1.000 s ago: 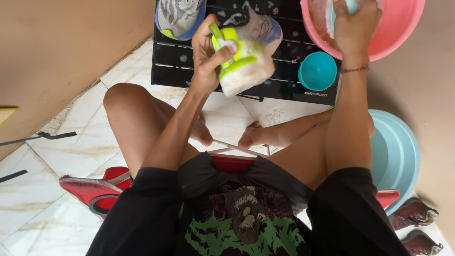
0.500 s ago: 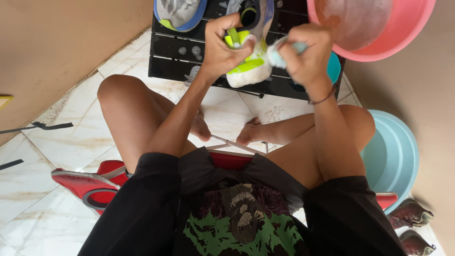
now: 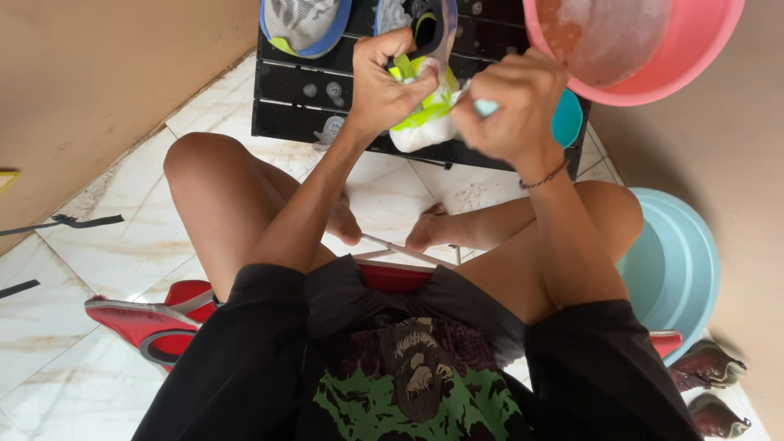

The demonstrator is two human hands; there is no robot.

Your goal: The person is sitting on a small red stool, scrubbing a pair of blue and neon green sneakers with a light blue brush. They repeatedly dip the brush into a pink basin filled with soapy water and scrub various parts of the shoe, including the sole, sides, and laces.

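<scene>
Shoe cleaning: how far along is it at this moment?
Done: nothing looks finished. In hand: the left hand grips a white and lime shoe while the right hand works a small brush against it, beside a pink basin of soapy water. Left: a second shoe lies untouched on the black crate.

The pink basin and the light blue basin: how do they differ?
The pink basin sits up beside the black crate and holds cloudy, sudsy water; the light blue basin lies lower, on the floor by the person's knee, and looks empty. The pink one is nearer the right hand. Both are round plastic basins.
</scene>
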